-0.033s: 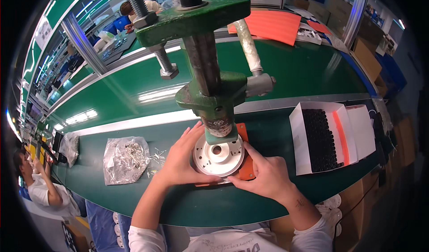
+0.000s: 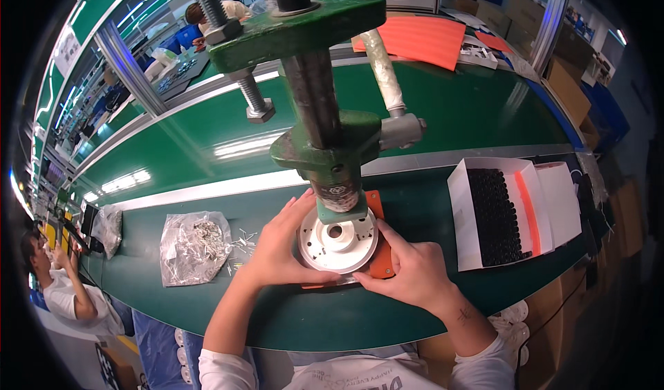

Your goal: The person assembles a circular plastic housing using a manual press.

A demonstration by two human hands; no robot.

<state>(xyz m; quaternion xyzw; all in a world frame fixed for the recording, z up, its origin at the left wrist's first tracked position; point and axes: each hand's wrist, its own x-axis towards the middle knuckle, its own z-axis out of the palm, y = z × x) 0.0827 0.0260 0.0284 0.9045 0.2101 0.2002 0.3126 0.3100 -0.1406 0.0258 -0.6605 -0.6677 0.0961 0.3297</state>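
Gripping the disc (image 2: 349, 257) by its rim from opposite sides, the left hand (image 2: 282, 246) and right hand (image 2: 420, 272), both half-curled, presumably steady it beneath the press (image 2: 339, 182).

Hiding part of a white disc (image 2: 346, 257) between left hand (image 2: 282, 248) and right hand (image 2: 417, 271) behind a green press (image 2: 335, 162).
Cropping at top a threaded bolt (image 2: 208, 1) beyond left hand; leaving thin pieces (image 2: 245, 242) beside that hand too small to tell.

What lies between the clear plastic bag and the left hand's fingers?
In the head view, loose thin pins lie on the green tabletop between the plastic bag and the left hand's fingers.
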